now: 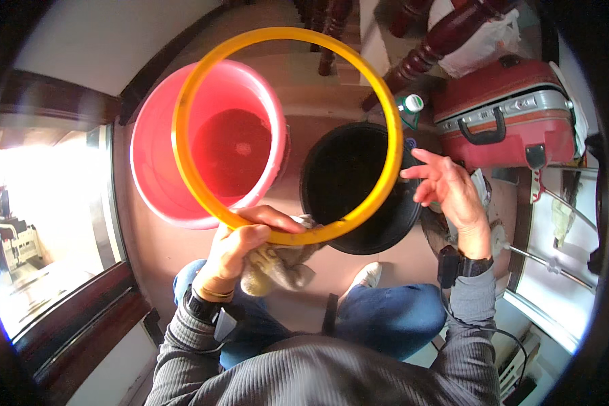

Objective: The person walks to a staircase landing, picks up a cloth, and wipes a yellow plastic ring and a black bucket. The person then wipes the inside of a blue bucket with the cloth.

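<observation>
A yellow ring, plastic by its look, is held up at its near edge by my left hand. Below the ring, a crumpled grey and yellowish cloth hangs from the same hand. My right hand is off the ring's right side, fingers spread and holding nothing. Through and behind the ring I see a pink bucket on the left with liquid in its bottom. On the right stands a black bucket, its inside too dark to make out. Both my wrists bear black straps.
A red hard-shell suitcase stands at the right, near a bottle with a green and white cap. Dark wooden balusters rise beyond, by a white plastic bag. A bright window is on the left.
</observation>
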Available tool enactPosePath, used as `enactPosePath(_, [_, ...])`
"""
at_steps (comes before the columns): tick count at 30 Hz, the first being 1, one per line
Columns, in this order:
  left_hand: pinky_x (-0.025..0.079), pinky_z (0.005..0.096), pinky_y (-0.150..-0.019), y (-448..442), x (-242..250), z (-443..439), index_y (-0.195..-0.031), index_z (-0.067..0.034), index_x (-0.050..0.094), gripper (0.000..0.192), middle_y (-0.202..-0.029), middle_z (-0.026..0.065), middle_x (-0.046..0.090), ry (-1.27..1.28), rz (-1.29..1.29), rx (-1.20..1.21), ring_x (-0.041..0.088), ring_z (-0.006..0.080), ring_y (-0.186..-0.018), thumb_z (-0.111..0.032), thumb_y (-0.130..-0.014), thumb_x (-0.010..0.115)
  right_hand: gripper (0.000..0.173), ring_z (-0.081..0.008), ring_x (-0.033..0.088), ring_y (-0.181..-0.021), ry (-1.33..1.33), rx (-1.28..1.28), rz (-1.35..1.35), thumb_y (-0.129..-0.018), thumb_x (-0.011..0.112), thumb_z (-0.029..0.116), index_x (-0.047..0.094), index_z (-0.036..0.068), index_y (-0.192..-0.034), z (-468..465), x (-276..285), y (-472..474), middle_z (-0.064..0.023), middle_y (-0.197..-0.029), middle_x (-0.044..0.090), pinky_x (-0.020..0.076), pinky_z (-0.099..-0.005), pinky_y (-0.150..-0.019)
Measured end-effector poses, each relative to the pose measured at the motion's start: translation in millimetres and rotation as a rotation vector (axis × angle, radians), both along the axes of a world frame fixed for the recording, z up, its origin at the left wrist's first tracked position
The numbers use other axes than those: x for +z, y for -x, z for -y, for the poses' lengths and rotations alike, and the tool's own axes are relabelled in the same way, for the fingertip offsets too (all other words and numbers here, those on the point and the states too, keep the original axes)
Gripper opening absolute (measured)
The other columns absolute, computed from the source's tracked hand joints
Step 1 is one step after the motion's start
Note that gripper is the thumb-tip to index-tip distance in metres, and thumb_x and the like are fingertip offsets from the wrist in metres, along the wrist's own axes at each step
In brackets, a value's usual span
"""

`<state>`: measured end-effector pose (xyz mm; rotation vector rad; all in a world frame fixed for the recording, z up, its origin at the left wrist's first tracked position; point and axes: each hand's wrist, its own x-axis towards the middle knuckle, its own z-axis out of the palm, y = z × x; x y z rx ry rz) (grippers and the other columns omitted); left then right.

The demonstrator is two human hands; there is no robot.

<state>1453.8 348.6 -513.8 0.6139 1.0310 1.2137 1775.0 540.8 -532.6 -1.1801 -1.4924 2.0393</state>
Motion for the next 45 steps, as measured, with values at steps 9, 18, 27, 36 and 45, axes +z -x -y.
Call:
enactPosePath(9, [0.048,0.0321,-0.090,-4,9,-9,-0.105,0.004,0.066,0.032,-0.104,0.0139,0.067,-0.056,0.031,0.045,0.063,0.0213,-0.099,-0.016,-0.089,0.046,0.098,-0.0215,0.060,-0.110,0.249,0.392,-0.231,-0.078,0.078,0.036,0.021,-0.001,-0.148,29,3,75,-0.0202,-0.135,0.049,0.0524,-0.0313,-0.084])
enactPosePath(18, [0.045,0.0337,-0.095,-12,4,-49,-0.104,0.001,0.065,0.030,-0.107,0.0124,0.064,-0.179,-0.129,0.081,0.059,0.0210,-0.104,-0.018,-0.092,0.046,0.073,-0.0215,0.052,-0.117,-0.250,0.292,-0.079,-0.087,0.067,0.014,0.024,-0.002,-0.145,99,-2,130,-0.0171,-0.130,0.051,0.0420,-0.0334,-0.098])
enactPosePath(27, [0.049,0.0262,-0.074,20,9,-58,-0.128,-0.008,0.051,0.045,-0.101,0.0082,0.059,-0.285,-0.155,0.163,0.055,0.0114,-0.078,-0.005,-0.084,0.044,0.035,-0.0188,0.060,-0.106,-0.396,0.102,-0.122,-0.094,0.053,0.021,0.060,-0.003,-0.117,29,83,64,-0.0098,-0.114,0.066,0.0434,-0.0319,-0.095])
enactPosePath(36, [0.041,0.0152,-0.046,29,41,-78,-0.147,-0.011,0.030,0.049,-0.086,0.0079,0.063,-0.391,-0.178,0.238,0.047,0.0035,-0.051,-0.021,-0.102,0.045,0.031,-0.0162,0.063,-0.090,-0.746,-0.394,-0.044,-0.096,0.055,0.028,0.060,0.000,-0.107,-15,159,90,-0.0072,-0.096,0.066,0.0489,-0.0304,-0.080])
enactPosePath(45, [0.037,0.0148,-0.044,28,47,-81,-0.139,-0.002,0.042,0.046,-0.077,0.0052,0.061,-0.218,-0.091,0.214,0.044,0.0027,-0.048,-0.024,-0.100,0.051,0.048,-0.0287,0.044,-0.128,1.480,-0.202,-1.580,-0.095,0.047,0.021,0.041,0.003,-0.139,-32,120,119,-0.0133,-0.140,0.046,0.0344,-0.0462,-0.107])
